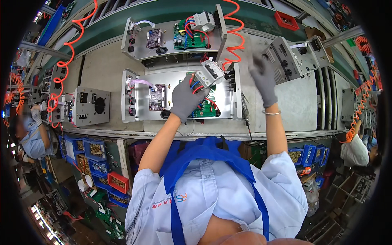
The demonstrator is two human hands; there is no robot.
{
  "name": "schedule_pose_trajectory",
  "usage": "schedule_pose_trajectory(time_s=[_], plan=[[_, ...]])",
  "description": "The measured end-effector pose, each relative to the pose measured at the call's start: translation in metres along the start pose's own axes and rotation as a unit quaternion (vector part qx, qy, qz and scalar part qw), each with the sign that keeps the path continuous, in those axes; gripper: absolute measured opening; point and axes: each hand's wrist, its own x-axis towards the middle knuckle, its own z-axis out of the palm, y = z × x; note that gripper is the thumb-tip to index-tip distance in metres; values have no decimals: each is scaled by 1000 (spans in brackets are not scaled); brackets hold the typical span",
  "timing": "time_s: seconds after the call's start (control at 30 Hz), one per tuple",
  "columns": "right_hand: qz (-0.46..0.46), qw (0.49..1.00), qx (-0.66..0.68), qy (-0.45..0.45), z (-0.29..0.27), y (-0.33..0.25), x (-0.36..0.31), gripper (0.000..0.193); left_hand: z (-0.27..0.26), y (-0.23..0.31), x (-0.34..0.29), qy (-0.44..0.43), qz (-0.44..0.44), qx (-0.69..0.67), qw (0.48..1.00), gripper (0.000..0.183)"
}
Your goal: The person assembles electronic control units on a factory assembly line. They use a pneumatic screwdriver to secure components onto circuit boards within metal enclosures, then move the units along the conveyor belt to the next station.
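Note:
In a grey glove, my left hand is closed on a white circuit breaker with red and blue wires. The breaker is held tilted above the nearer metal chassis. That chassis carries a green circuit board, partly hidden by my left hand, and a small dark board at its left. My gloved right hand is raised to the right of the chassis, fingers stretched out and blurred, with nothing visible in it. It is beside a grey unit with a vented panel. A screwdriver lies between the chassis and my right hand.
A second chassis with boards and a breaker stands behind. Coiled orange hoses hang over the bench. Another grey unit is at left. Blue bins of small parts and a red bin sit below the bench edge. Other people work at both sides.

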Motion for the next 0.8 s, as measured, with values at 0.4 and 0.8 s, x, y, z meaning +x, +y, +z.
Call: schedule_pose_trajectory(time_s=[0.4, 0.8], plan=[[308, 947, -20, -87, 12, 91, -82, 35, -6, -3, 1, -49, -73, 51, 995, 81], [-174, 866, 466, 45, -6, -169, 8, 45, -4, -5, 1, -41, -44, 70, 996, 67]])
